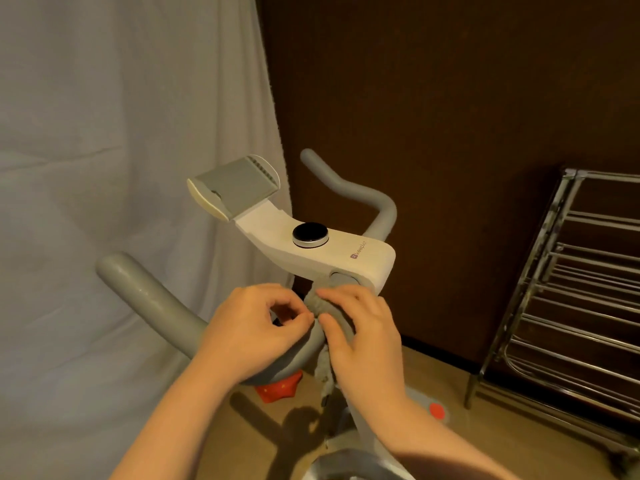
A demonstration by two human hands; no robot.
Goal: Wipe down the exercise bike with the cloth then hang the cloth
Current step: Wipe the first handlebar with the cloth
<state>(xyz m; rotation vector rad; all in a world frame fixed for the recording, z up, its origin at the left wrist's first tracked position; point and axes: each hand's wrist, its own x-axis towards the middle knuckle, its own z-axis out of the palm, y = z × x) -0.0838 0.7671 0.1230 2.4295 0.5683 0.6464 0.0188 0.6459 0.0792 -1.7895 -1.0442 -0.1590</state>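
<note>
The exercise bike (pixel 311 251) stands in front of me, white with grey handlebars, a black round knob (pixel 310 233) and a grey tablet holder (pixel 235 185). A grey cloth (pixel 323 306) is draped over the near handlebar loop beside the stem, with one end hanging down below it. My right hand (pixel 360 337) lies over the cloth on the bar, thumb and fingers around it. My left hand (pixel 252 334) sits on the bar just left of it, its fingertips pinching the cloth's edge.
A metal rack (pixel 568 289) with many horizontal rails stands at the right against a dark brown wall. A pale sheet (pixel 121 133) hangs at the left. A red knob (pixel 280 389) shows below the bar, and the floor is tan.
</note>
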